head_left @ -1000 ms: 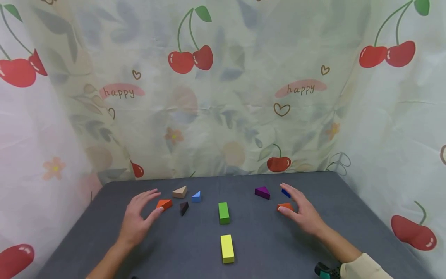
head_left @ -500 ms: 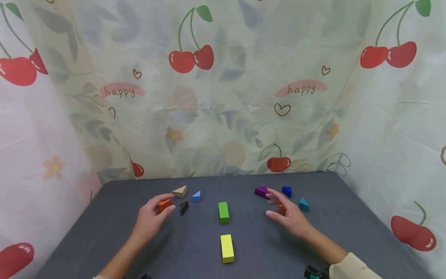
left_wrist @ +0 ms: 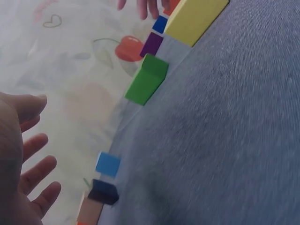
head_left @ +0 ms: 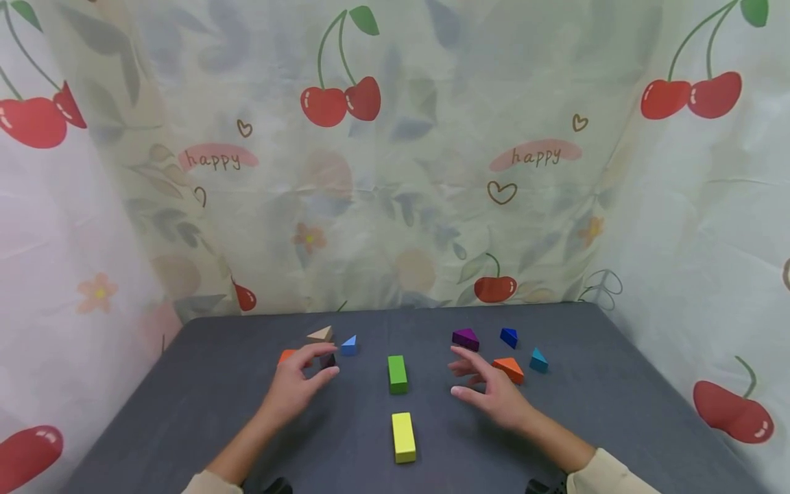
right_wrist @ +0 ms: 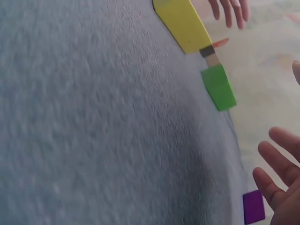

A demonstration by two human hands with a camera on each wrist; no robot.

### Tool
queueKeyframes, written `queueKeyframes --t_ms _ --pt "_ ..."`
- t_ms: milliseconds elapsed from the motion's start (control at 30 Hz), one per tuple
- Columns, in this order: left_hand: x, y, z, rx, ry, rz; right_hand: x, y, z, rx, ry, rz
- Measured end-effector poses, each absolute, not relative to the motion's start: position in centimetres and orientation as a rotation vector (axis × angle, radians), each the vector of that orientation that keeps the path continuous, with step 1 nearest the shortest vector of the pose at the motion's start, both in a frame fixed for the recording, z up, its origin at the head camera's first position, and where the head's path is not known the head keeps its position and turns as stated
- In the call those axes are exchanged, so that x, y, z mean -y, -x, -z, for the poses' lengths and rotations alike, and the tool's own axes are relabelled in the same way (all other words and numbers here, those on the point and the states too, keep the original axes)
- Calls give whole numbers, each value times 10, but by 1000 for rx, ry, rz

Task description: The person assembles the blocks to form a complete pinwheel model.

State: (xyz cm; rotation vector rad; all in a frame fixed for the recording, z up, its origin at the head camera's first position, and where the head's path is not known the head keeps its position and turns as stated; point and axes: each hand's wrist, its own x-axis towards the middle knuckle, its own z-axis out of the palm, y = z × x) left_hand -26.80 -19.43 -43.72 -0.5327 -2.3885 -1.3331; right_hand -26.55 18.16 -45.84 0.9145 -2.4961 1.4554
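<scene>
Above the dark table my left hand (head_left: pixel 297 381) hovers with fingers spread and nothing held, its fingertips overlapping a black triangular block (head_left: pixel 328 361) in the head view. An orange triangular block (head_left: pixel 286 355) is partly hidden behind that hand. My right hand (head_left: pixel 490 392), also spread and holding nothing, is just left of another orange triangular block (head_left: pixel 509 369) and in front of a purple one (head_left: pixel 465 338). Between the hands lie a green rectangular block (head_left: pixel 398 374) and, nearer me, a yellow rectangular block (head_left: pixel 404 438).
Behind the left hand are a beige triangular block (head_left: pixel 321 334) and a light blue one (head_left: pixel 349 345). Dark blue (head_left: pixel 509 337) and teal (head_left: pixel 539 360) triangular blocks lie at the back right. A cherry-print curtain (head_left: pixel 395 171) encloses the back and sides of the table (head_left: pixel 204 384).
Both hands have moved inward toward the middle, the left going right and the right going left. The right-hand orange, dark blue and teal blocks have come into view. The blocks stay put.
</scene>
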Motion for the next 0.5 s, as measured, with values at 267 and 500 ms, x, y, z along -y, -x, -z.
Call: queueKeyframes --t_ms 267,500 --pt "179 271 447 2461 506 1444 -169 263 458 2542 -972 -1472" --pt "164 275 453 2525 404 1454 -156 255 454 2594 -1026 -1495"
